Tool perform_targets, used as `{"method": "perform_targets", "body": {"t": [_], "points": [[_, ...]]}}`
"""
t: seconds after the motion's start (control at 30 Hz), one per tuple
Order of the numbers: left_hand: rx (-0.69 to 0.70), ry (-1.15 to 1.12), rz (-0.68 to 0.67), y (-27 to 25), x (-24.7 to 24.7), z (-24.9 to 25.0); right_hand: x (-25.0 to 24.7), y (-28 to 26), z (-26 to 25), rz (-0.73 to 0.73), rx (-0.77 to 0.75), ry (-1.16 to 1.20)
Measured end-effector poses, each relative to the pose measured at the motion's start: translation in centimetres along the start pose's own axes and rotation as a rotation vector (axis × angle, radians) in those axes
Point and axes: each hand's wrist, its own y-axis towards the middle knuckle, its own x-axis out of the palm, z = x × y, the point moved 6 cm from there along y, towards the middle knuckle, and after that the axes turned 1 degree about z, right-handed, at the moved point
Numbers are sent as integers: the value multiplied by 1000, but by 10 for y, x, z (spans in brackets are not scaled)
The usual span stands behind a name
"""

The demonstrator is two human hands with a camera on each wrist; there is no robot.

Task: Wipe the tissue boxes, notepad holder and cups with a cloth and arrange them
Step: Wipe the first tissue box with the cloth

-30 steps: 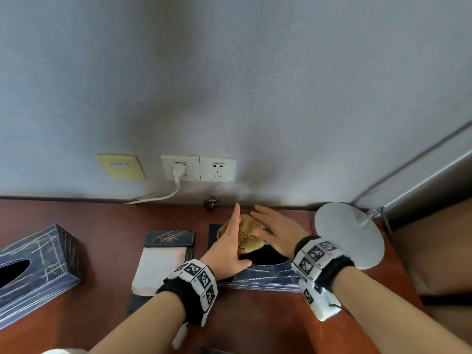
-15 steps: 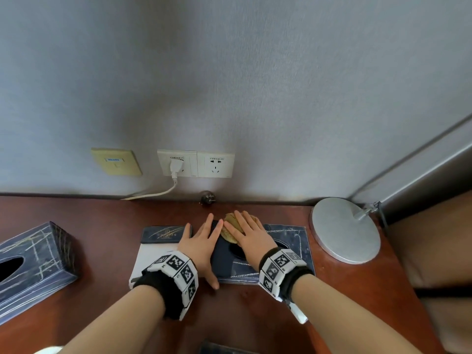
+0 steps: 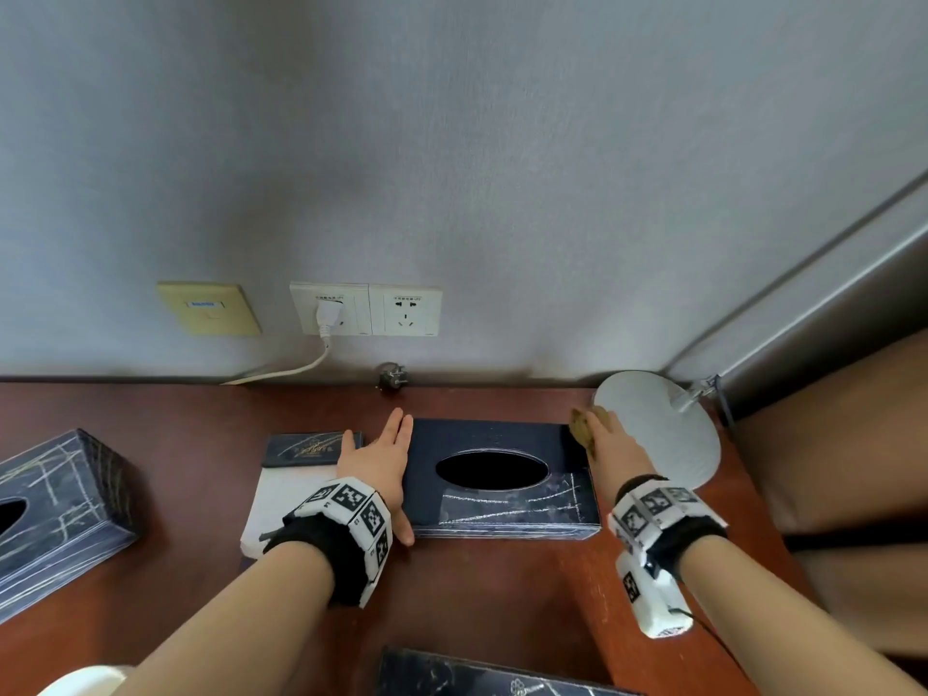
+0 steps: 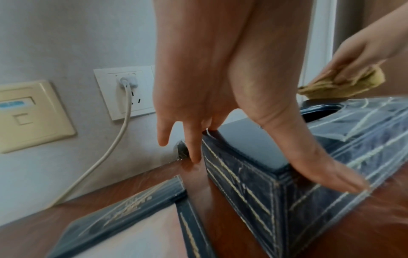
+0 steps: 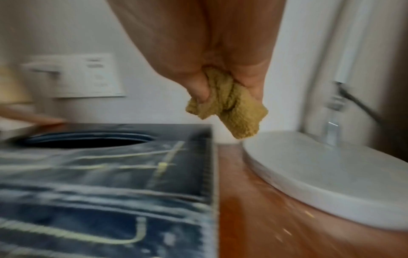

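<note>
A dark blue tissue box [image 3: 502, 499] with an oval opening lies flat mid-table. My left hand [image 3: 379, 457] rests against its left end, fingers straight, thumb along the front face [image 4: 326, 167]. My right hand [image 3: 605, 447] grips a bunched yellow cloth [image 3: 582, 427] [image 5: 229, 104] at the box's far right corner, just off the edge [image 5: 209, 157]. The notepad holder [image 3: 296, 474] with white paper lies left of the box. A second tissue box [image 3: 55, 514] sits at the far left.
A grey round lamp base [image 3: 658, 429] stands close to the right of the box, under the cloth. Wall sockets with a white plug and cable [image 3: 326, 313] sit behind. Another dark box edge [image 3: 482, 675] shows at the near table edge; a white rim [image 3: 85, 680] at bottom left.
My right hand swept the cloth from the box's far middle to its far right corner. The left hand shifted to the box's left end. The view moved closer.
</note>
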Motion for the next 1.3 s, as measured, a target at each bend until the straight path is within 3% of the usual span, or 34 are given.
{"method": "perform_targets", "body": {"t": [0.07, 0.17, 0.37, 0.47, 0.53, 0.6, 0.7, 0.77, 0.93, 1.03, 1.13, 1.2, 1.3], "points": [[-25, 5, -22, 0, -2, 2, 11, -1, -34, -13, -140, -66], [-42, 1, -47, 0, -2, 3, 47, -12, -72, -171, -281, -235], [-56, -32, -37, -4, -5, 3, 39, -22, -27, -151, -192, -355], [-73, -51, -6, -6, -8, 6, 22, -19, -4, -149, -43, -218], [-91, -50, 12, -6, -8, 8, 10, -15, -4, -46, 36, -121], [-117, -56, 17, -5, -8, 9, 8, -16, -29, 18, -34, -118], [-133, -61, 25, -5, -7, 8, 40, -35, -76, -112, -208, -190], [-123, -60, 45, -4, -7, 7, 56, -44, -84, -74, -317, -328], [-126, -88, 55, -4, -5, 5, 57, -38, -21, -97, -294, -455], [-114, -104, 57, -4, -4, 3, 45, -40, -22, -74, -345, -436], [-118, -107, 64, -3, -3, 2, 35, -46, -48, -144, -287, -333], [-127, -105, 66, -1, -3, 2, 29, -53, -82, -28, -423, -231], [-126, -99, 66, -2, -2, 2, 65, -73, -125, -44, -786, -349]]}}
